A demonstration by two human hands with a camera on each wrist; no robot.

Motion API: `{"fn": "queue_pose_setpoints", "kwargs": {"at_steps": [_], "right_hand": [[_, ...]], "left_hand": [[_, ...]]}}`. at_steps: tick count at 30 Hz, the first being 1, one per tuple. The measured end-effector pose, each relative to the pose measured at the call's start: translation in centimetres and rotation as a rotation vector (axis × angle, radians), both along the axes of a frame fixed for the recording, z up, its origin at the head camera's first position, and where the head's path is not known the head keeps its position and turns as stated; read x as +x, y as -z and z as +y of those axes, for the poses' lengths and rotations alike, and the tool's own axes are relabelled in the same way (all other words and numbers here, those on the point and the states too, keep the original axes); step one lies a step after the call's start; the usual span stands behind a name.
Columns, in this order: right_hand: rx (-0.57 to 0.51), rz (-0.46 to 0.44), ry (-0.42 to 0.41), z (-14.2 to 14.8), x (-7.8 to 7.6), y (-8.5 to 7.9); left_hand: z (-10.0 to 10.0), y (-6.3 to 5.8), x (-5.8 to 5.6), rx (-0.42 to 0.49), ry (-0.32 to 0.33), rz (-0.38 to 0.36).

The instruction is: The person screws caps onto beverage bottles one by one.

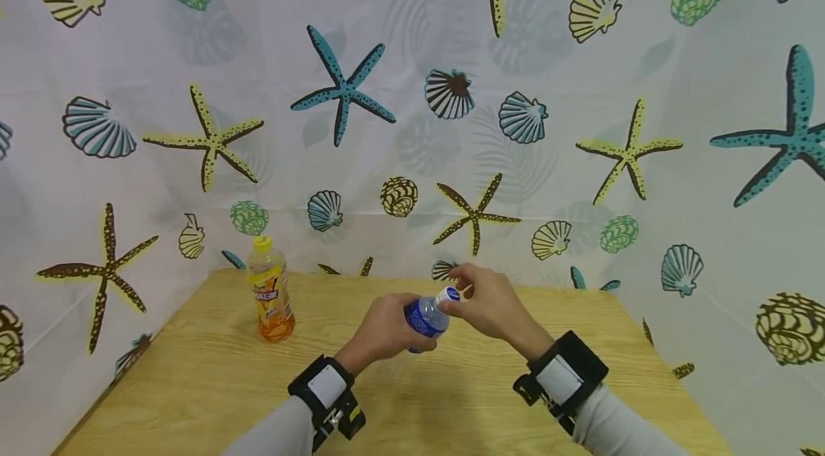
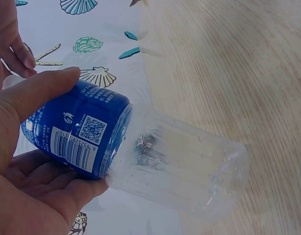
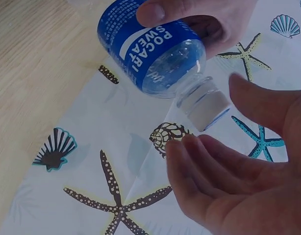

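Observation:
My left hand [image 1: 384, 328] grips a clear plastic drink bottle [image 1: 440, 320] round its blue label [image 2: 77, 128], thumb on one side and fingers on the other. The bottle is held tilted above the table, its white cap [image 3: 206, 106] toward my right hand [image 1: 488, 303]. Droplets cling inside its clear lower part [image 2: 177, 164]. In the right wrist view, my right thumb [image 3: 253, 93] and bent fingers stand spread about the cap, with a gap between them and it. An orange-drink bottle [image 1: 271, 295] with a yellow cap stands upright at the left.
The light wooden table [image 1: 213, 384] carries the orange-drink bottle near its back left edge. A white curtain [image 1: 399, 148] printed with starfish and shells closes off the back and both sides. Each wrist wears a black strap with a small camera.

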State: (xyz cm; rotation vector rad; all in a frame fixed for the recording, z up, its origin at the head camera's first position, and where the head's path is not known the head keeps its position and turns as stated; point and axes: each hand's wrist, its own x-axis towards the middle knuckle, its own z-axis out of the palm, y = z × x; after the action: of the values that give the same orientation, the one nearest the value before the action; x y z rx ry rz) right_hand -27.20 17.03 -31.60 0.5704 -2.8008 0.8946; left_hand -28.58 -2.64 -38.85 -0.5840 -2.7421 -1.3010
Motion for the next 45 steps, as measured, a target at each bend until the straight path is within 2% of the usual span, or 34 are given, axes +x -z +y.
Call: {"fn": "queue_pose_setpoints", "kwargs": {"at_steps": [7,21,29,37,41,45], "right_hand": [[-0.009,0.012,-0.083,-0.1,0.1,-0.1],[-0.041,0.063,0.036,-1.0,0.3,0.8],[0.006,0.17,0.073,-1.4,0.1,1.3],[0.036,0.097,0.065,-1.3,0.4,1.1],[0.024,0.046,0.012,-1.2,0.7,0.7],[0.005,0.036,-0.032,-1.0,1.0,0.4]], "left_hand": [[-0.2,-0.2,0.2,-0.006,0.006,0.005],[-0.2,-0.2,0.3,0.011,0.006,0.023],[0.0,0.0,0.2,0.01,-0.02,0.029],[0.1,0.0,0.0,0.011,-0.003,0.018],[-0.1,0.0,-0.1,-0.013,0.015,-0.024],[-0.4,0.0,-0.2,-0.033,0.025,-0.075]]}}
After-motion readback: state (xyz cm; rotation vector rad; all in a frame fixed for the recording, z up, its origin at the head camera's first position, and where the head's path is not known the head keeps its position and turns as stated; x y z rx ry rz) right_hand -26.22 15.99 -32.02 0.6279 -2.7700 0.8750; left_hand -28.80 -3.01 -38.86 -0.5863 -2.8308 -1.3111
